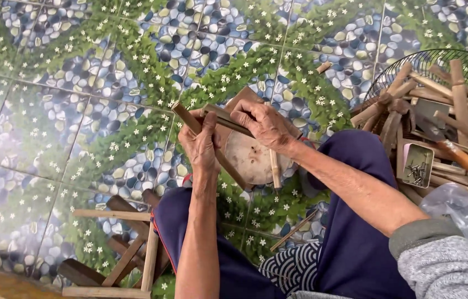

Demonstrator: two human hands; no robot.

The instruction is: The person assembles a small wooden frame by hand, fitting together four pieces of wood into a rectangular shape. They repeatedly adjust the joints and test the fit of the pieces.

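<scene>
My left hand point(201, 145) grips a brown bamboo stick point(185, 117) that runs diagonally from upper left down past a round wooden block point(249, 158). My right hand point(264, 124) closes on a second bamboo strip point(217, 113) laid across the first, just above the block. A pale thin bamboo stick point(274, 166) stands upright against the block's right side. The block sits on the floor between my knees in dark blue trousers.
A wire fan guard point(438, 61) at the right holds several bamboo sticks, a knife with an orange handle point(461, 158) and a small box of nails point(416, 166). A small frame of wooden sticks point(129, 249) lies at lower left on the patterned tiled floor. Clear plastic point(461, 210) lies at right.
</scene>
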